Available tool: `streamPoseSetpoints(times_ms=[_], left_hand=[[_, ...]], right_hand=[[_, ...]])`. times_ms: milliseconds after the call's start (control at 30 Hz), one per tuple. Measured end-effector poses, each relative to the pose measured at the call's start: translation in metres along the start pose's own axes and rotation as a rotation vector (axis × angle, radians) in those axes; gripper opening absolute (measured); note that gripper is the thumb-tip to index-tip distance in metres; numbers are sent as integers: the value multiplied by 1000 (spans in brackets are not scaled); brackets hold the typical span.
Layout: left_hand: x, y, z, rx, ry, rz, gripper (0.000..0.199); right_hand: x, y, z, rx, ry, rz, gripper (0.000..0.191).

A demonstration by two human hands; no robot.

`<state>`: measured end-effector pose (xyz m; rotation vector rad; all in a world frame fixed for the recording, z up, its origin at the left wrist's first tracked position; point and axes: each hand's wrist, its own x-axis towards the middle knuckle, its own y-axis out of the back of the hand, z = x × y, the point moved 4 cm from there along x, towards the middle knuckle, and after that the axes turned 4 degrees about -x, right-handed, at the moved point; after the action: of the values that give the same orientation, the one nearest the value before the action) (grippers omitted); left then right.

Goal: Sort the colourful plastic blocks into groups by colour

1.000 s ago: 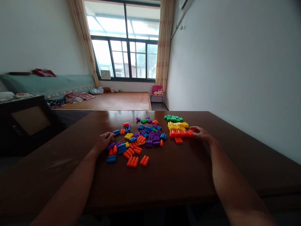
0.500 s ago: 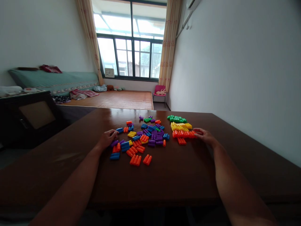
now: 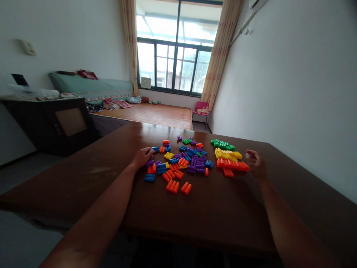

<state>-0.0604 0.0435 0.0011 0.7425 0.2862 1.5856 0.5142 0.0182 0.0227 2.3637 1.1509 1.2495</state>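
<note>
My left hand [image 3: 142, 157] rests on the table at the left edge of a loose group of plastic blocks. Its fingers are loosely bent beside a blue block [image 3: 155, 149], and I see nothing held. My right hand [image 3: 256, 164] is just right of a row of orange blocks [image 3: 232, 165], with a small gap between, fingers apart and empty. Behind that row lie a row of yellow blocks [image 3: 228, 153] and one of green blocks [image 3: 222, 144]. Another orange block [image 3: 228, 172] sits in front. Purple blocks [image 3: 197, 162] are heaped mid-table.
The blocks lie on a dark brown table [image 3: 212, 212]. Nearest its front edge are two orange pieces [image 3: 173, 186]. Beyond stand a bed [image 3: 164, 113], a pink chair [image 3: 201, 108] and a dark cabinet [image 3: 47, 115]. A white wall [image 3: 301, 82] runs along the right.
My right hand has let go of the right end of the orange row and drawn back to the right. My left hand stays by the blue block. The whole view has turned left.
</note>
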Motion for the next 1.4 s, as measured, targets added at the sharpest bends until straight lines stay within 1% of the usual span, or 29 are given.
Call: streamPoseSetpoints(times_ms=[67,167,233,267,300,367,433,500,600,667,733,800,867,933,1000,1033,1100,1167,1233,1267,1300,1333,1367,1400], left_hand=[[1,-1,0,25,-8,7,43],[1,-1,1,38,-13,19,44],[1,-1,2,23,-16,24,48],[1,-1,3,10,-18,25,50],[0,-1,3,-5,-18,31,51],[0,-1,2,-35,-13,34,51],[-1,-1,1,-55,-14,30,50],[-1,0,1,-61,-29,27,49],[0,1,1,-55,-45,43,45],[0,1,1,-49,-40,55,44],[1,1,0,-42,-38,56,45],[2,-1,-2,-34,-38,56,47],[3,-2,-4,-25,-43,49,50],[4,-2,-5,-12,-41,39,52],[4,-1,-5,9,-21,31,54],[4,0,-5,21,-6,30,54],[5,1,-3,37,25,31,54],[5,2,-3,31,42,32,53],[6,3,-4,6,43,35,52],[7,3,-5,-13,42,37,52],[7,2,-6,-38,40,39,53],[7,2,-8,-69,41,41,54],[7,3,-9,-102,44,44,55],[7,3,-10,-133,50,46,56]], right_hand=[[-5,-27,-40,-45,147,-140,42],[-13,-80,-100,-126,412,-401,34],[-10,-116,-127,-192,512,-506,31],[-4,-132,-135,-227,521,-531,30],[3,-148,-139,-265,508,-542,30],[21,-175,-139,-349,430,-517,30],[37,-197,-132,-433,329,-477,31],[47,-215,-125,-482,260,-487,29],[51,-232,-118,-499,229,-547,26],[50,-233,-119,-477,215,-532,28],[48,-226,-123,-406,211,-494,35],[45,-210,-129,-285,220,-468,40],[42,-185,-131,-145,240,-461,44],[42,-152,-124,-16,245,-450,47],[43,-111,-104,76,204,-404,51],[44,-89,-87,105,152,-359,53],[43,-46,-44,140,4,-216,57],[36,-7,5,154,-165,-31,60],[24,21,43,186,-307,107,60],[19,30,55,214,-358,140,60],[14,36,60,251,-388,145,60],[11,39,58,292,-387,117,61],[9,41,50,332,-359,57,61],[8,41,36,356,-308,-44,62]])
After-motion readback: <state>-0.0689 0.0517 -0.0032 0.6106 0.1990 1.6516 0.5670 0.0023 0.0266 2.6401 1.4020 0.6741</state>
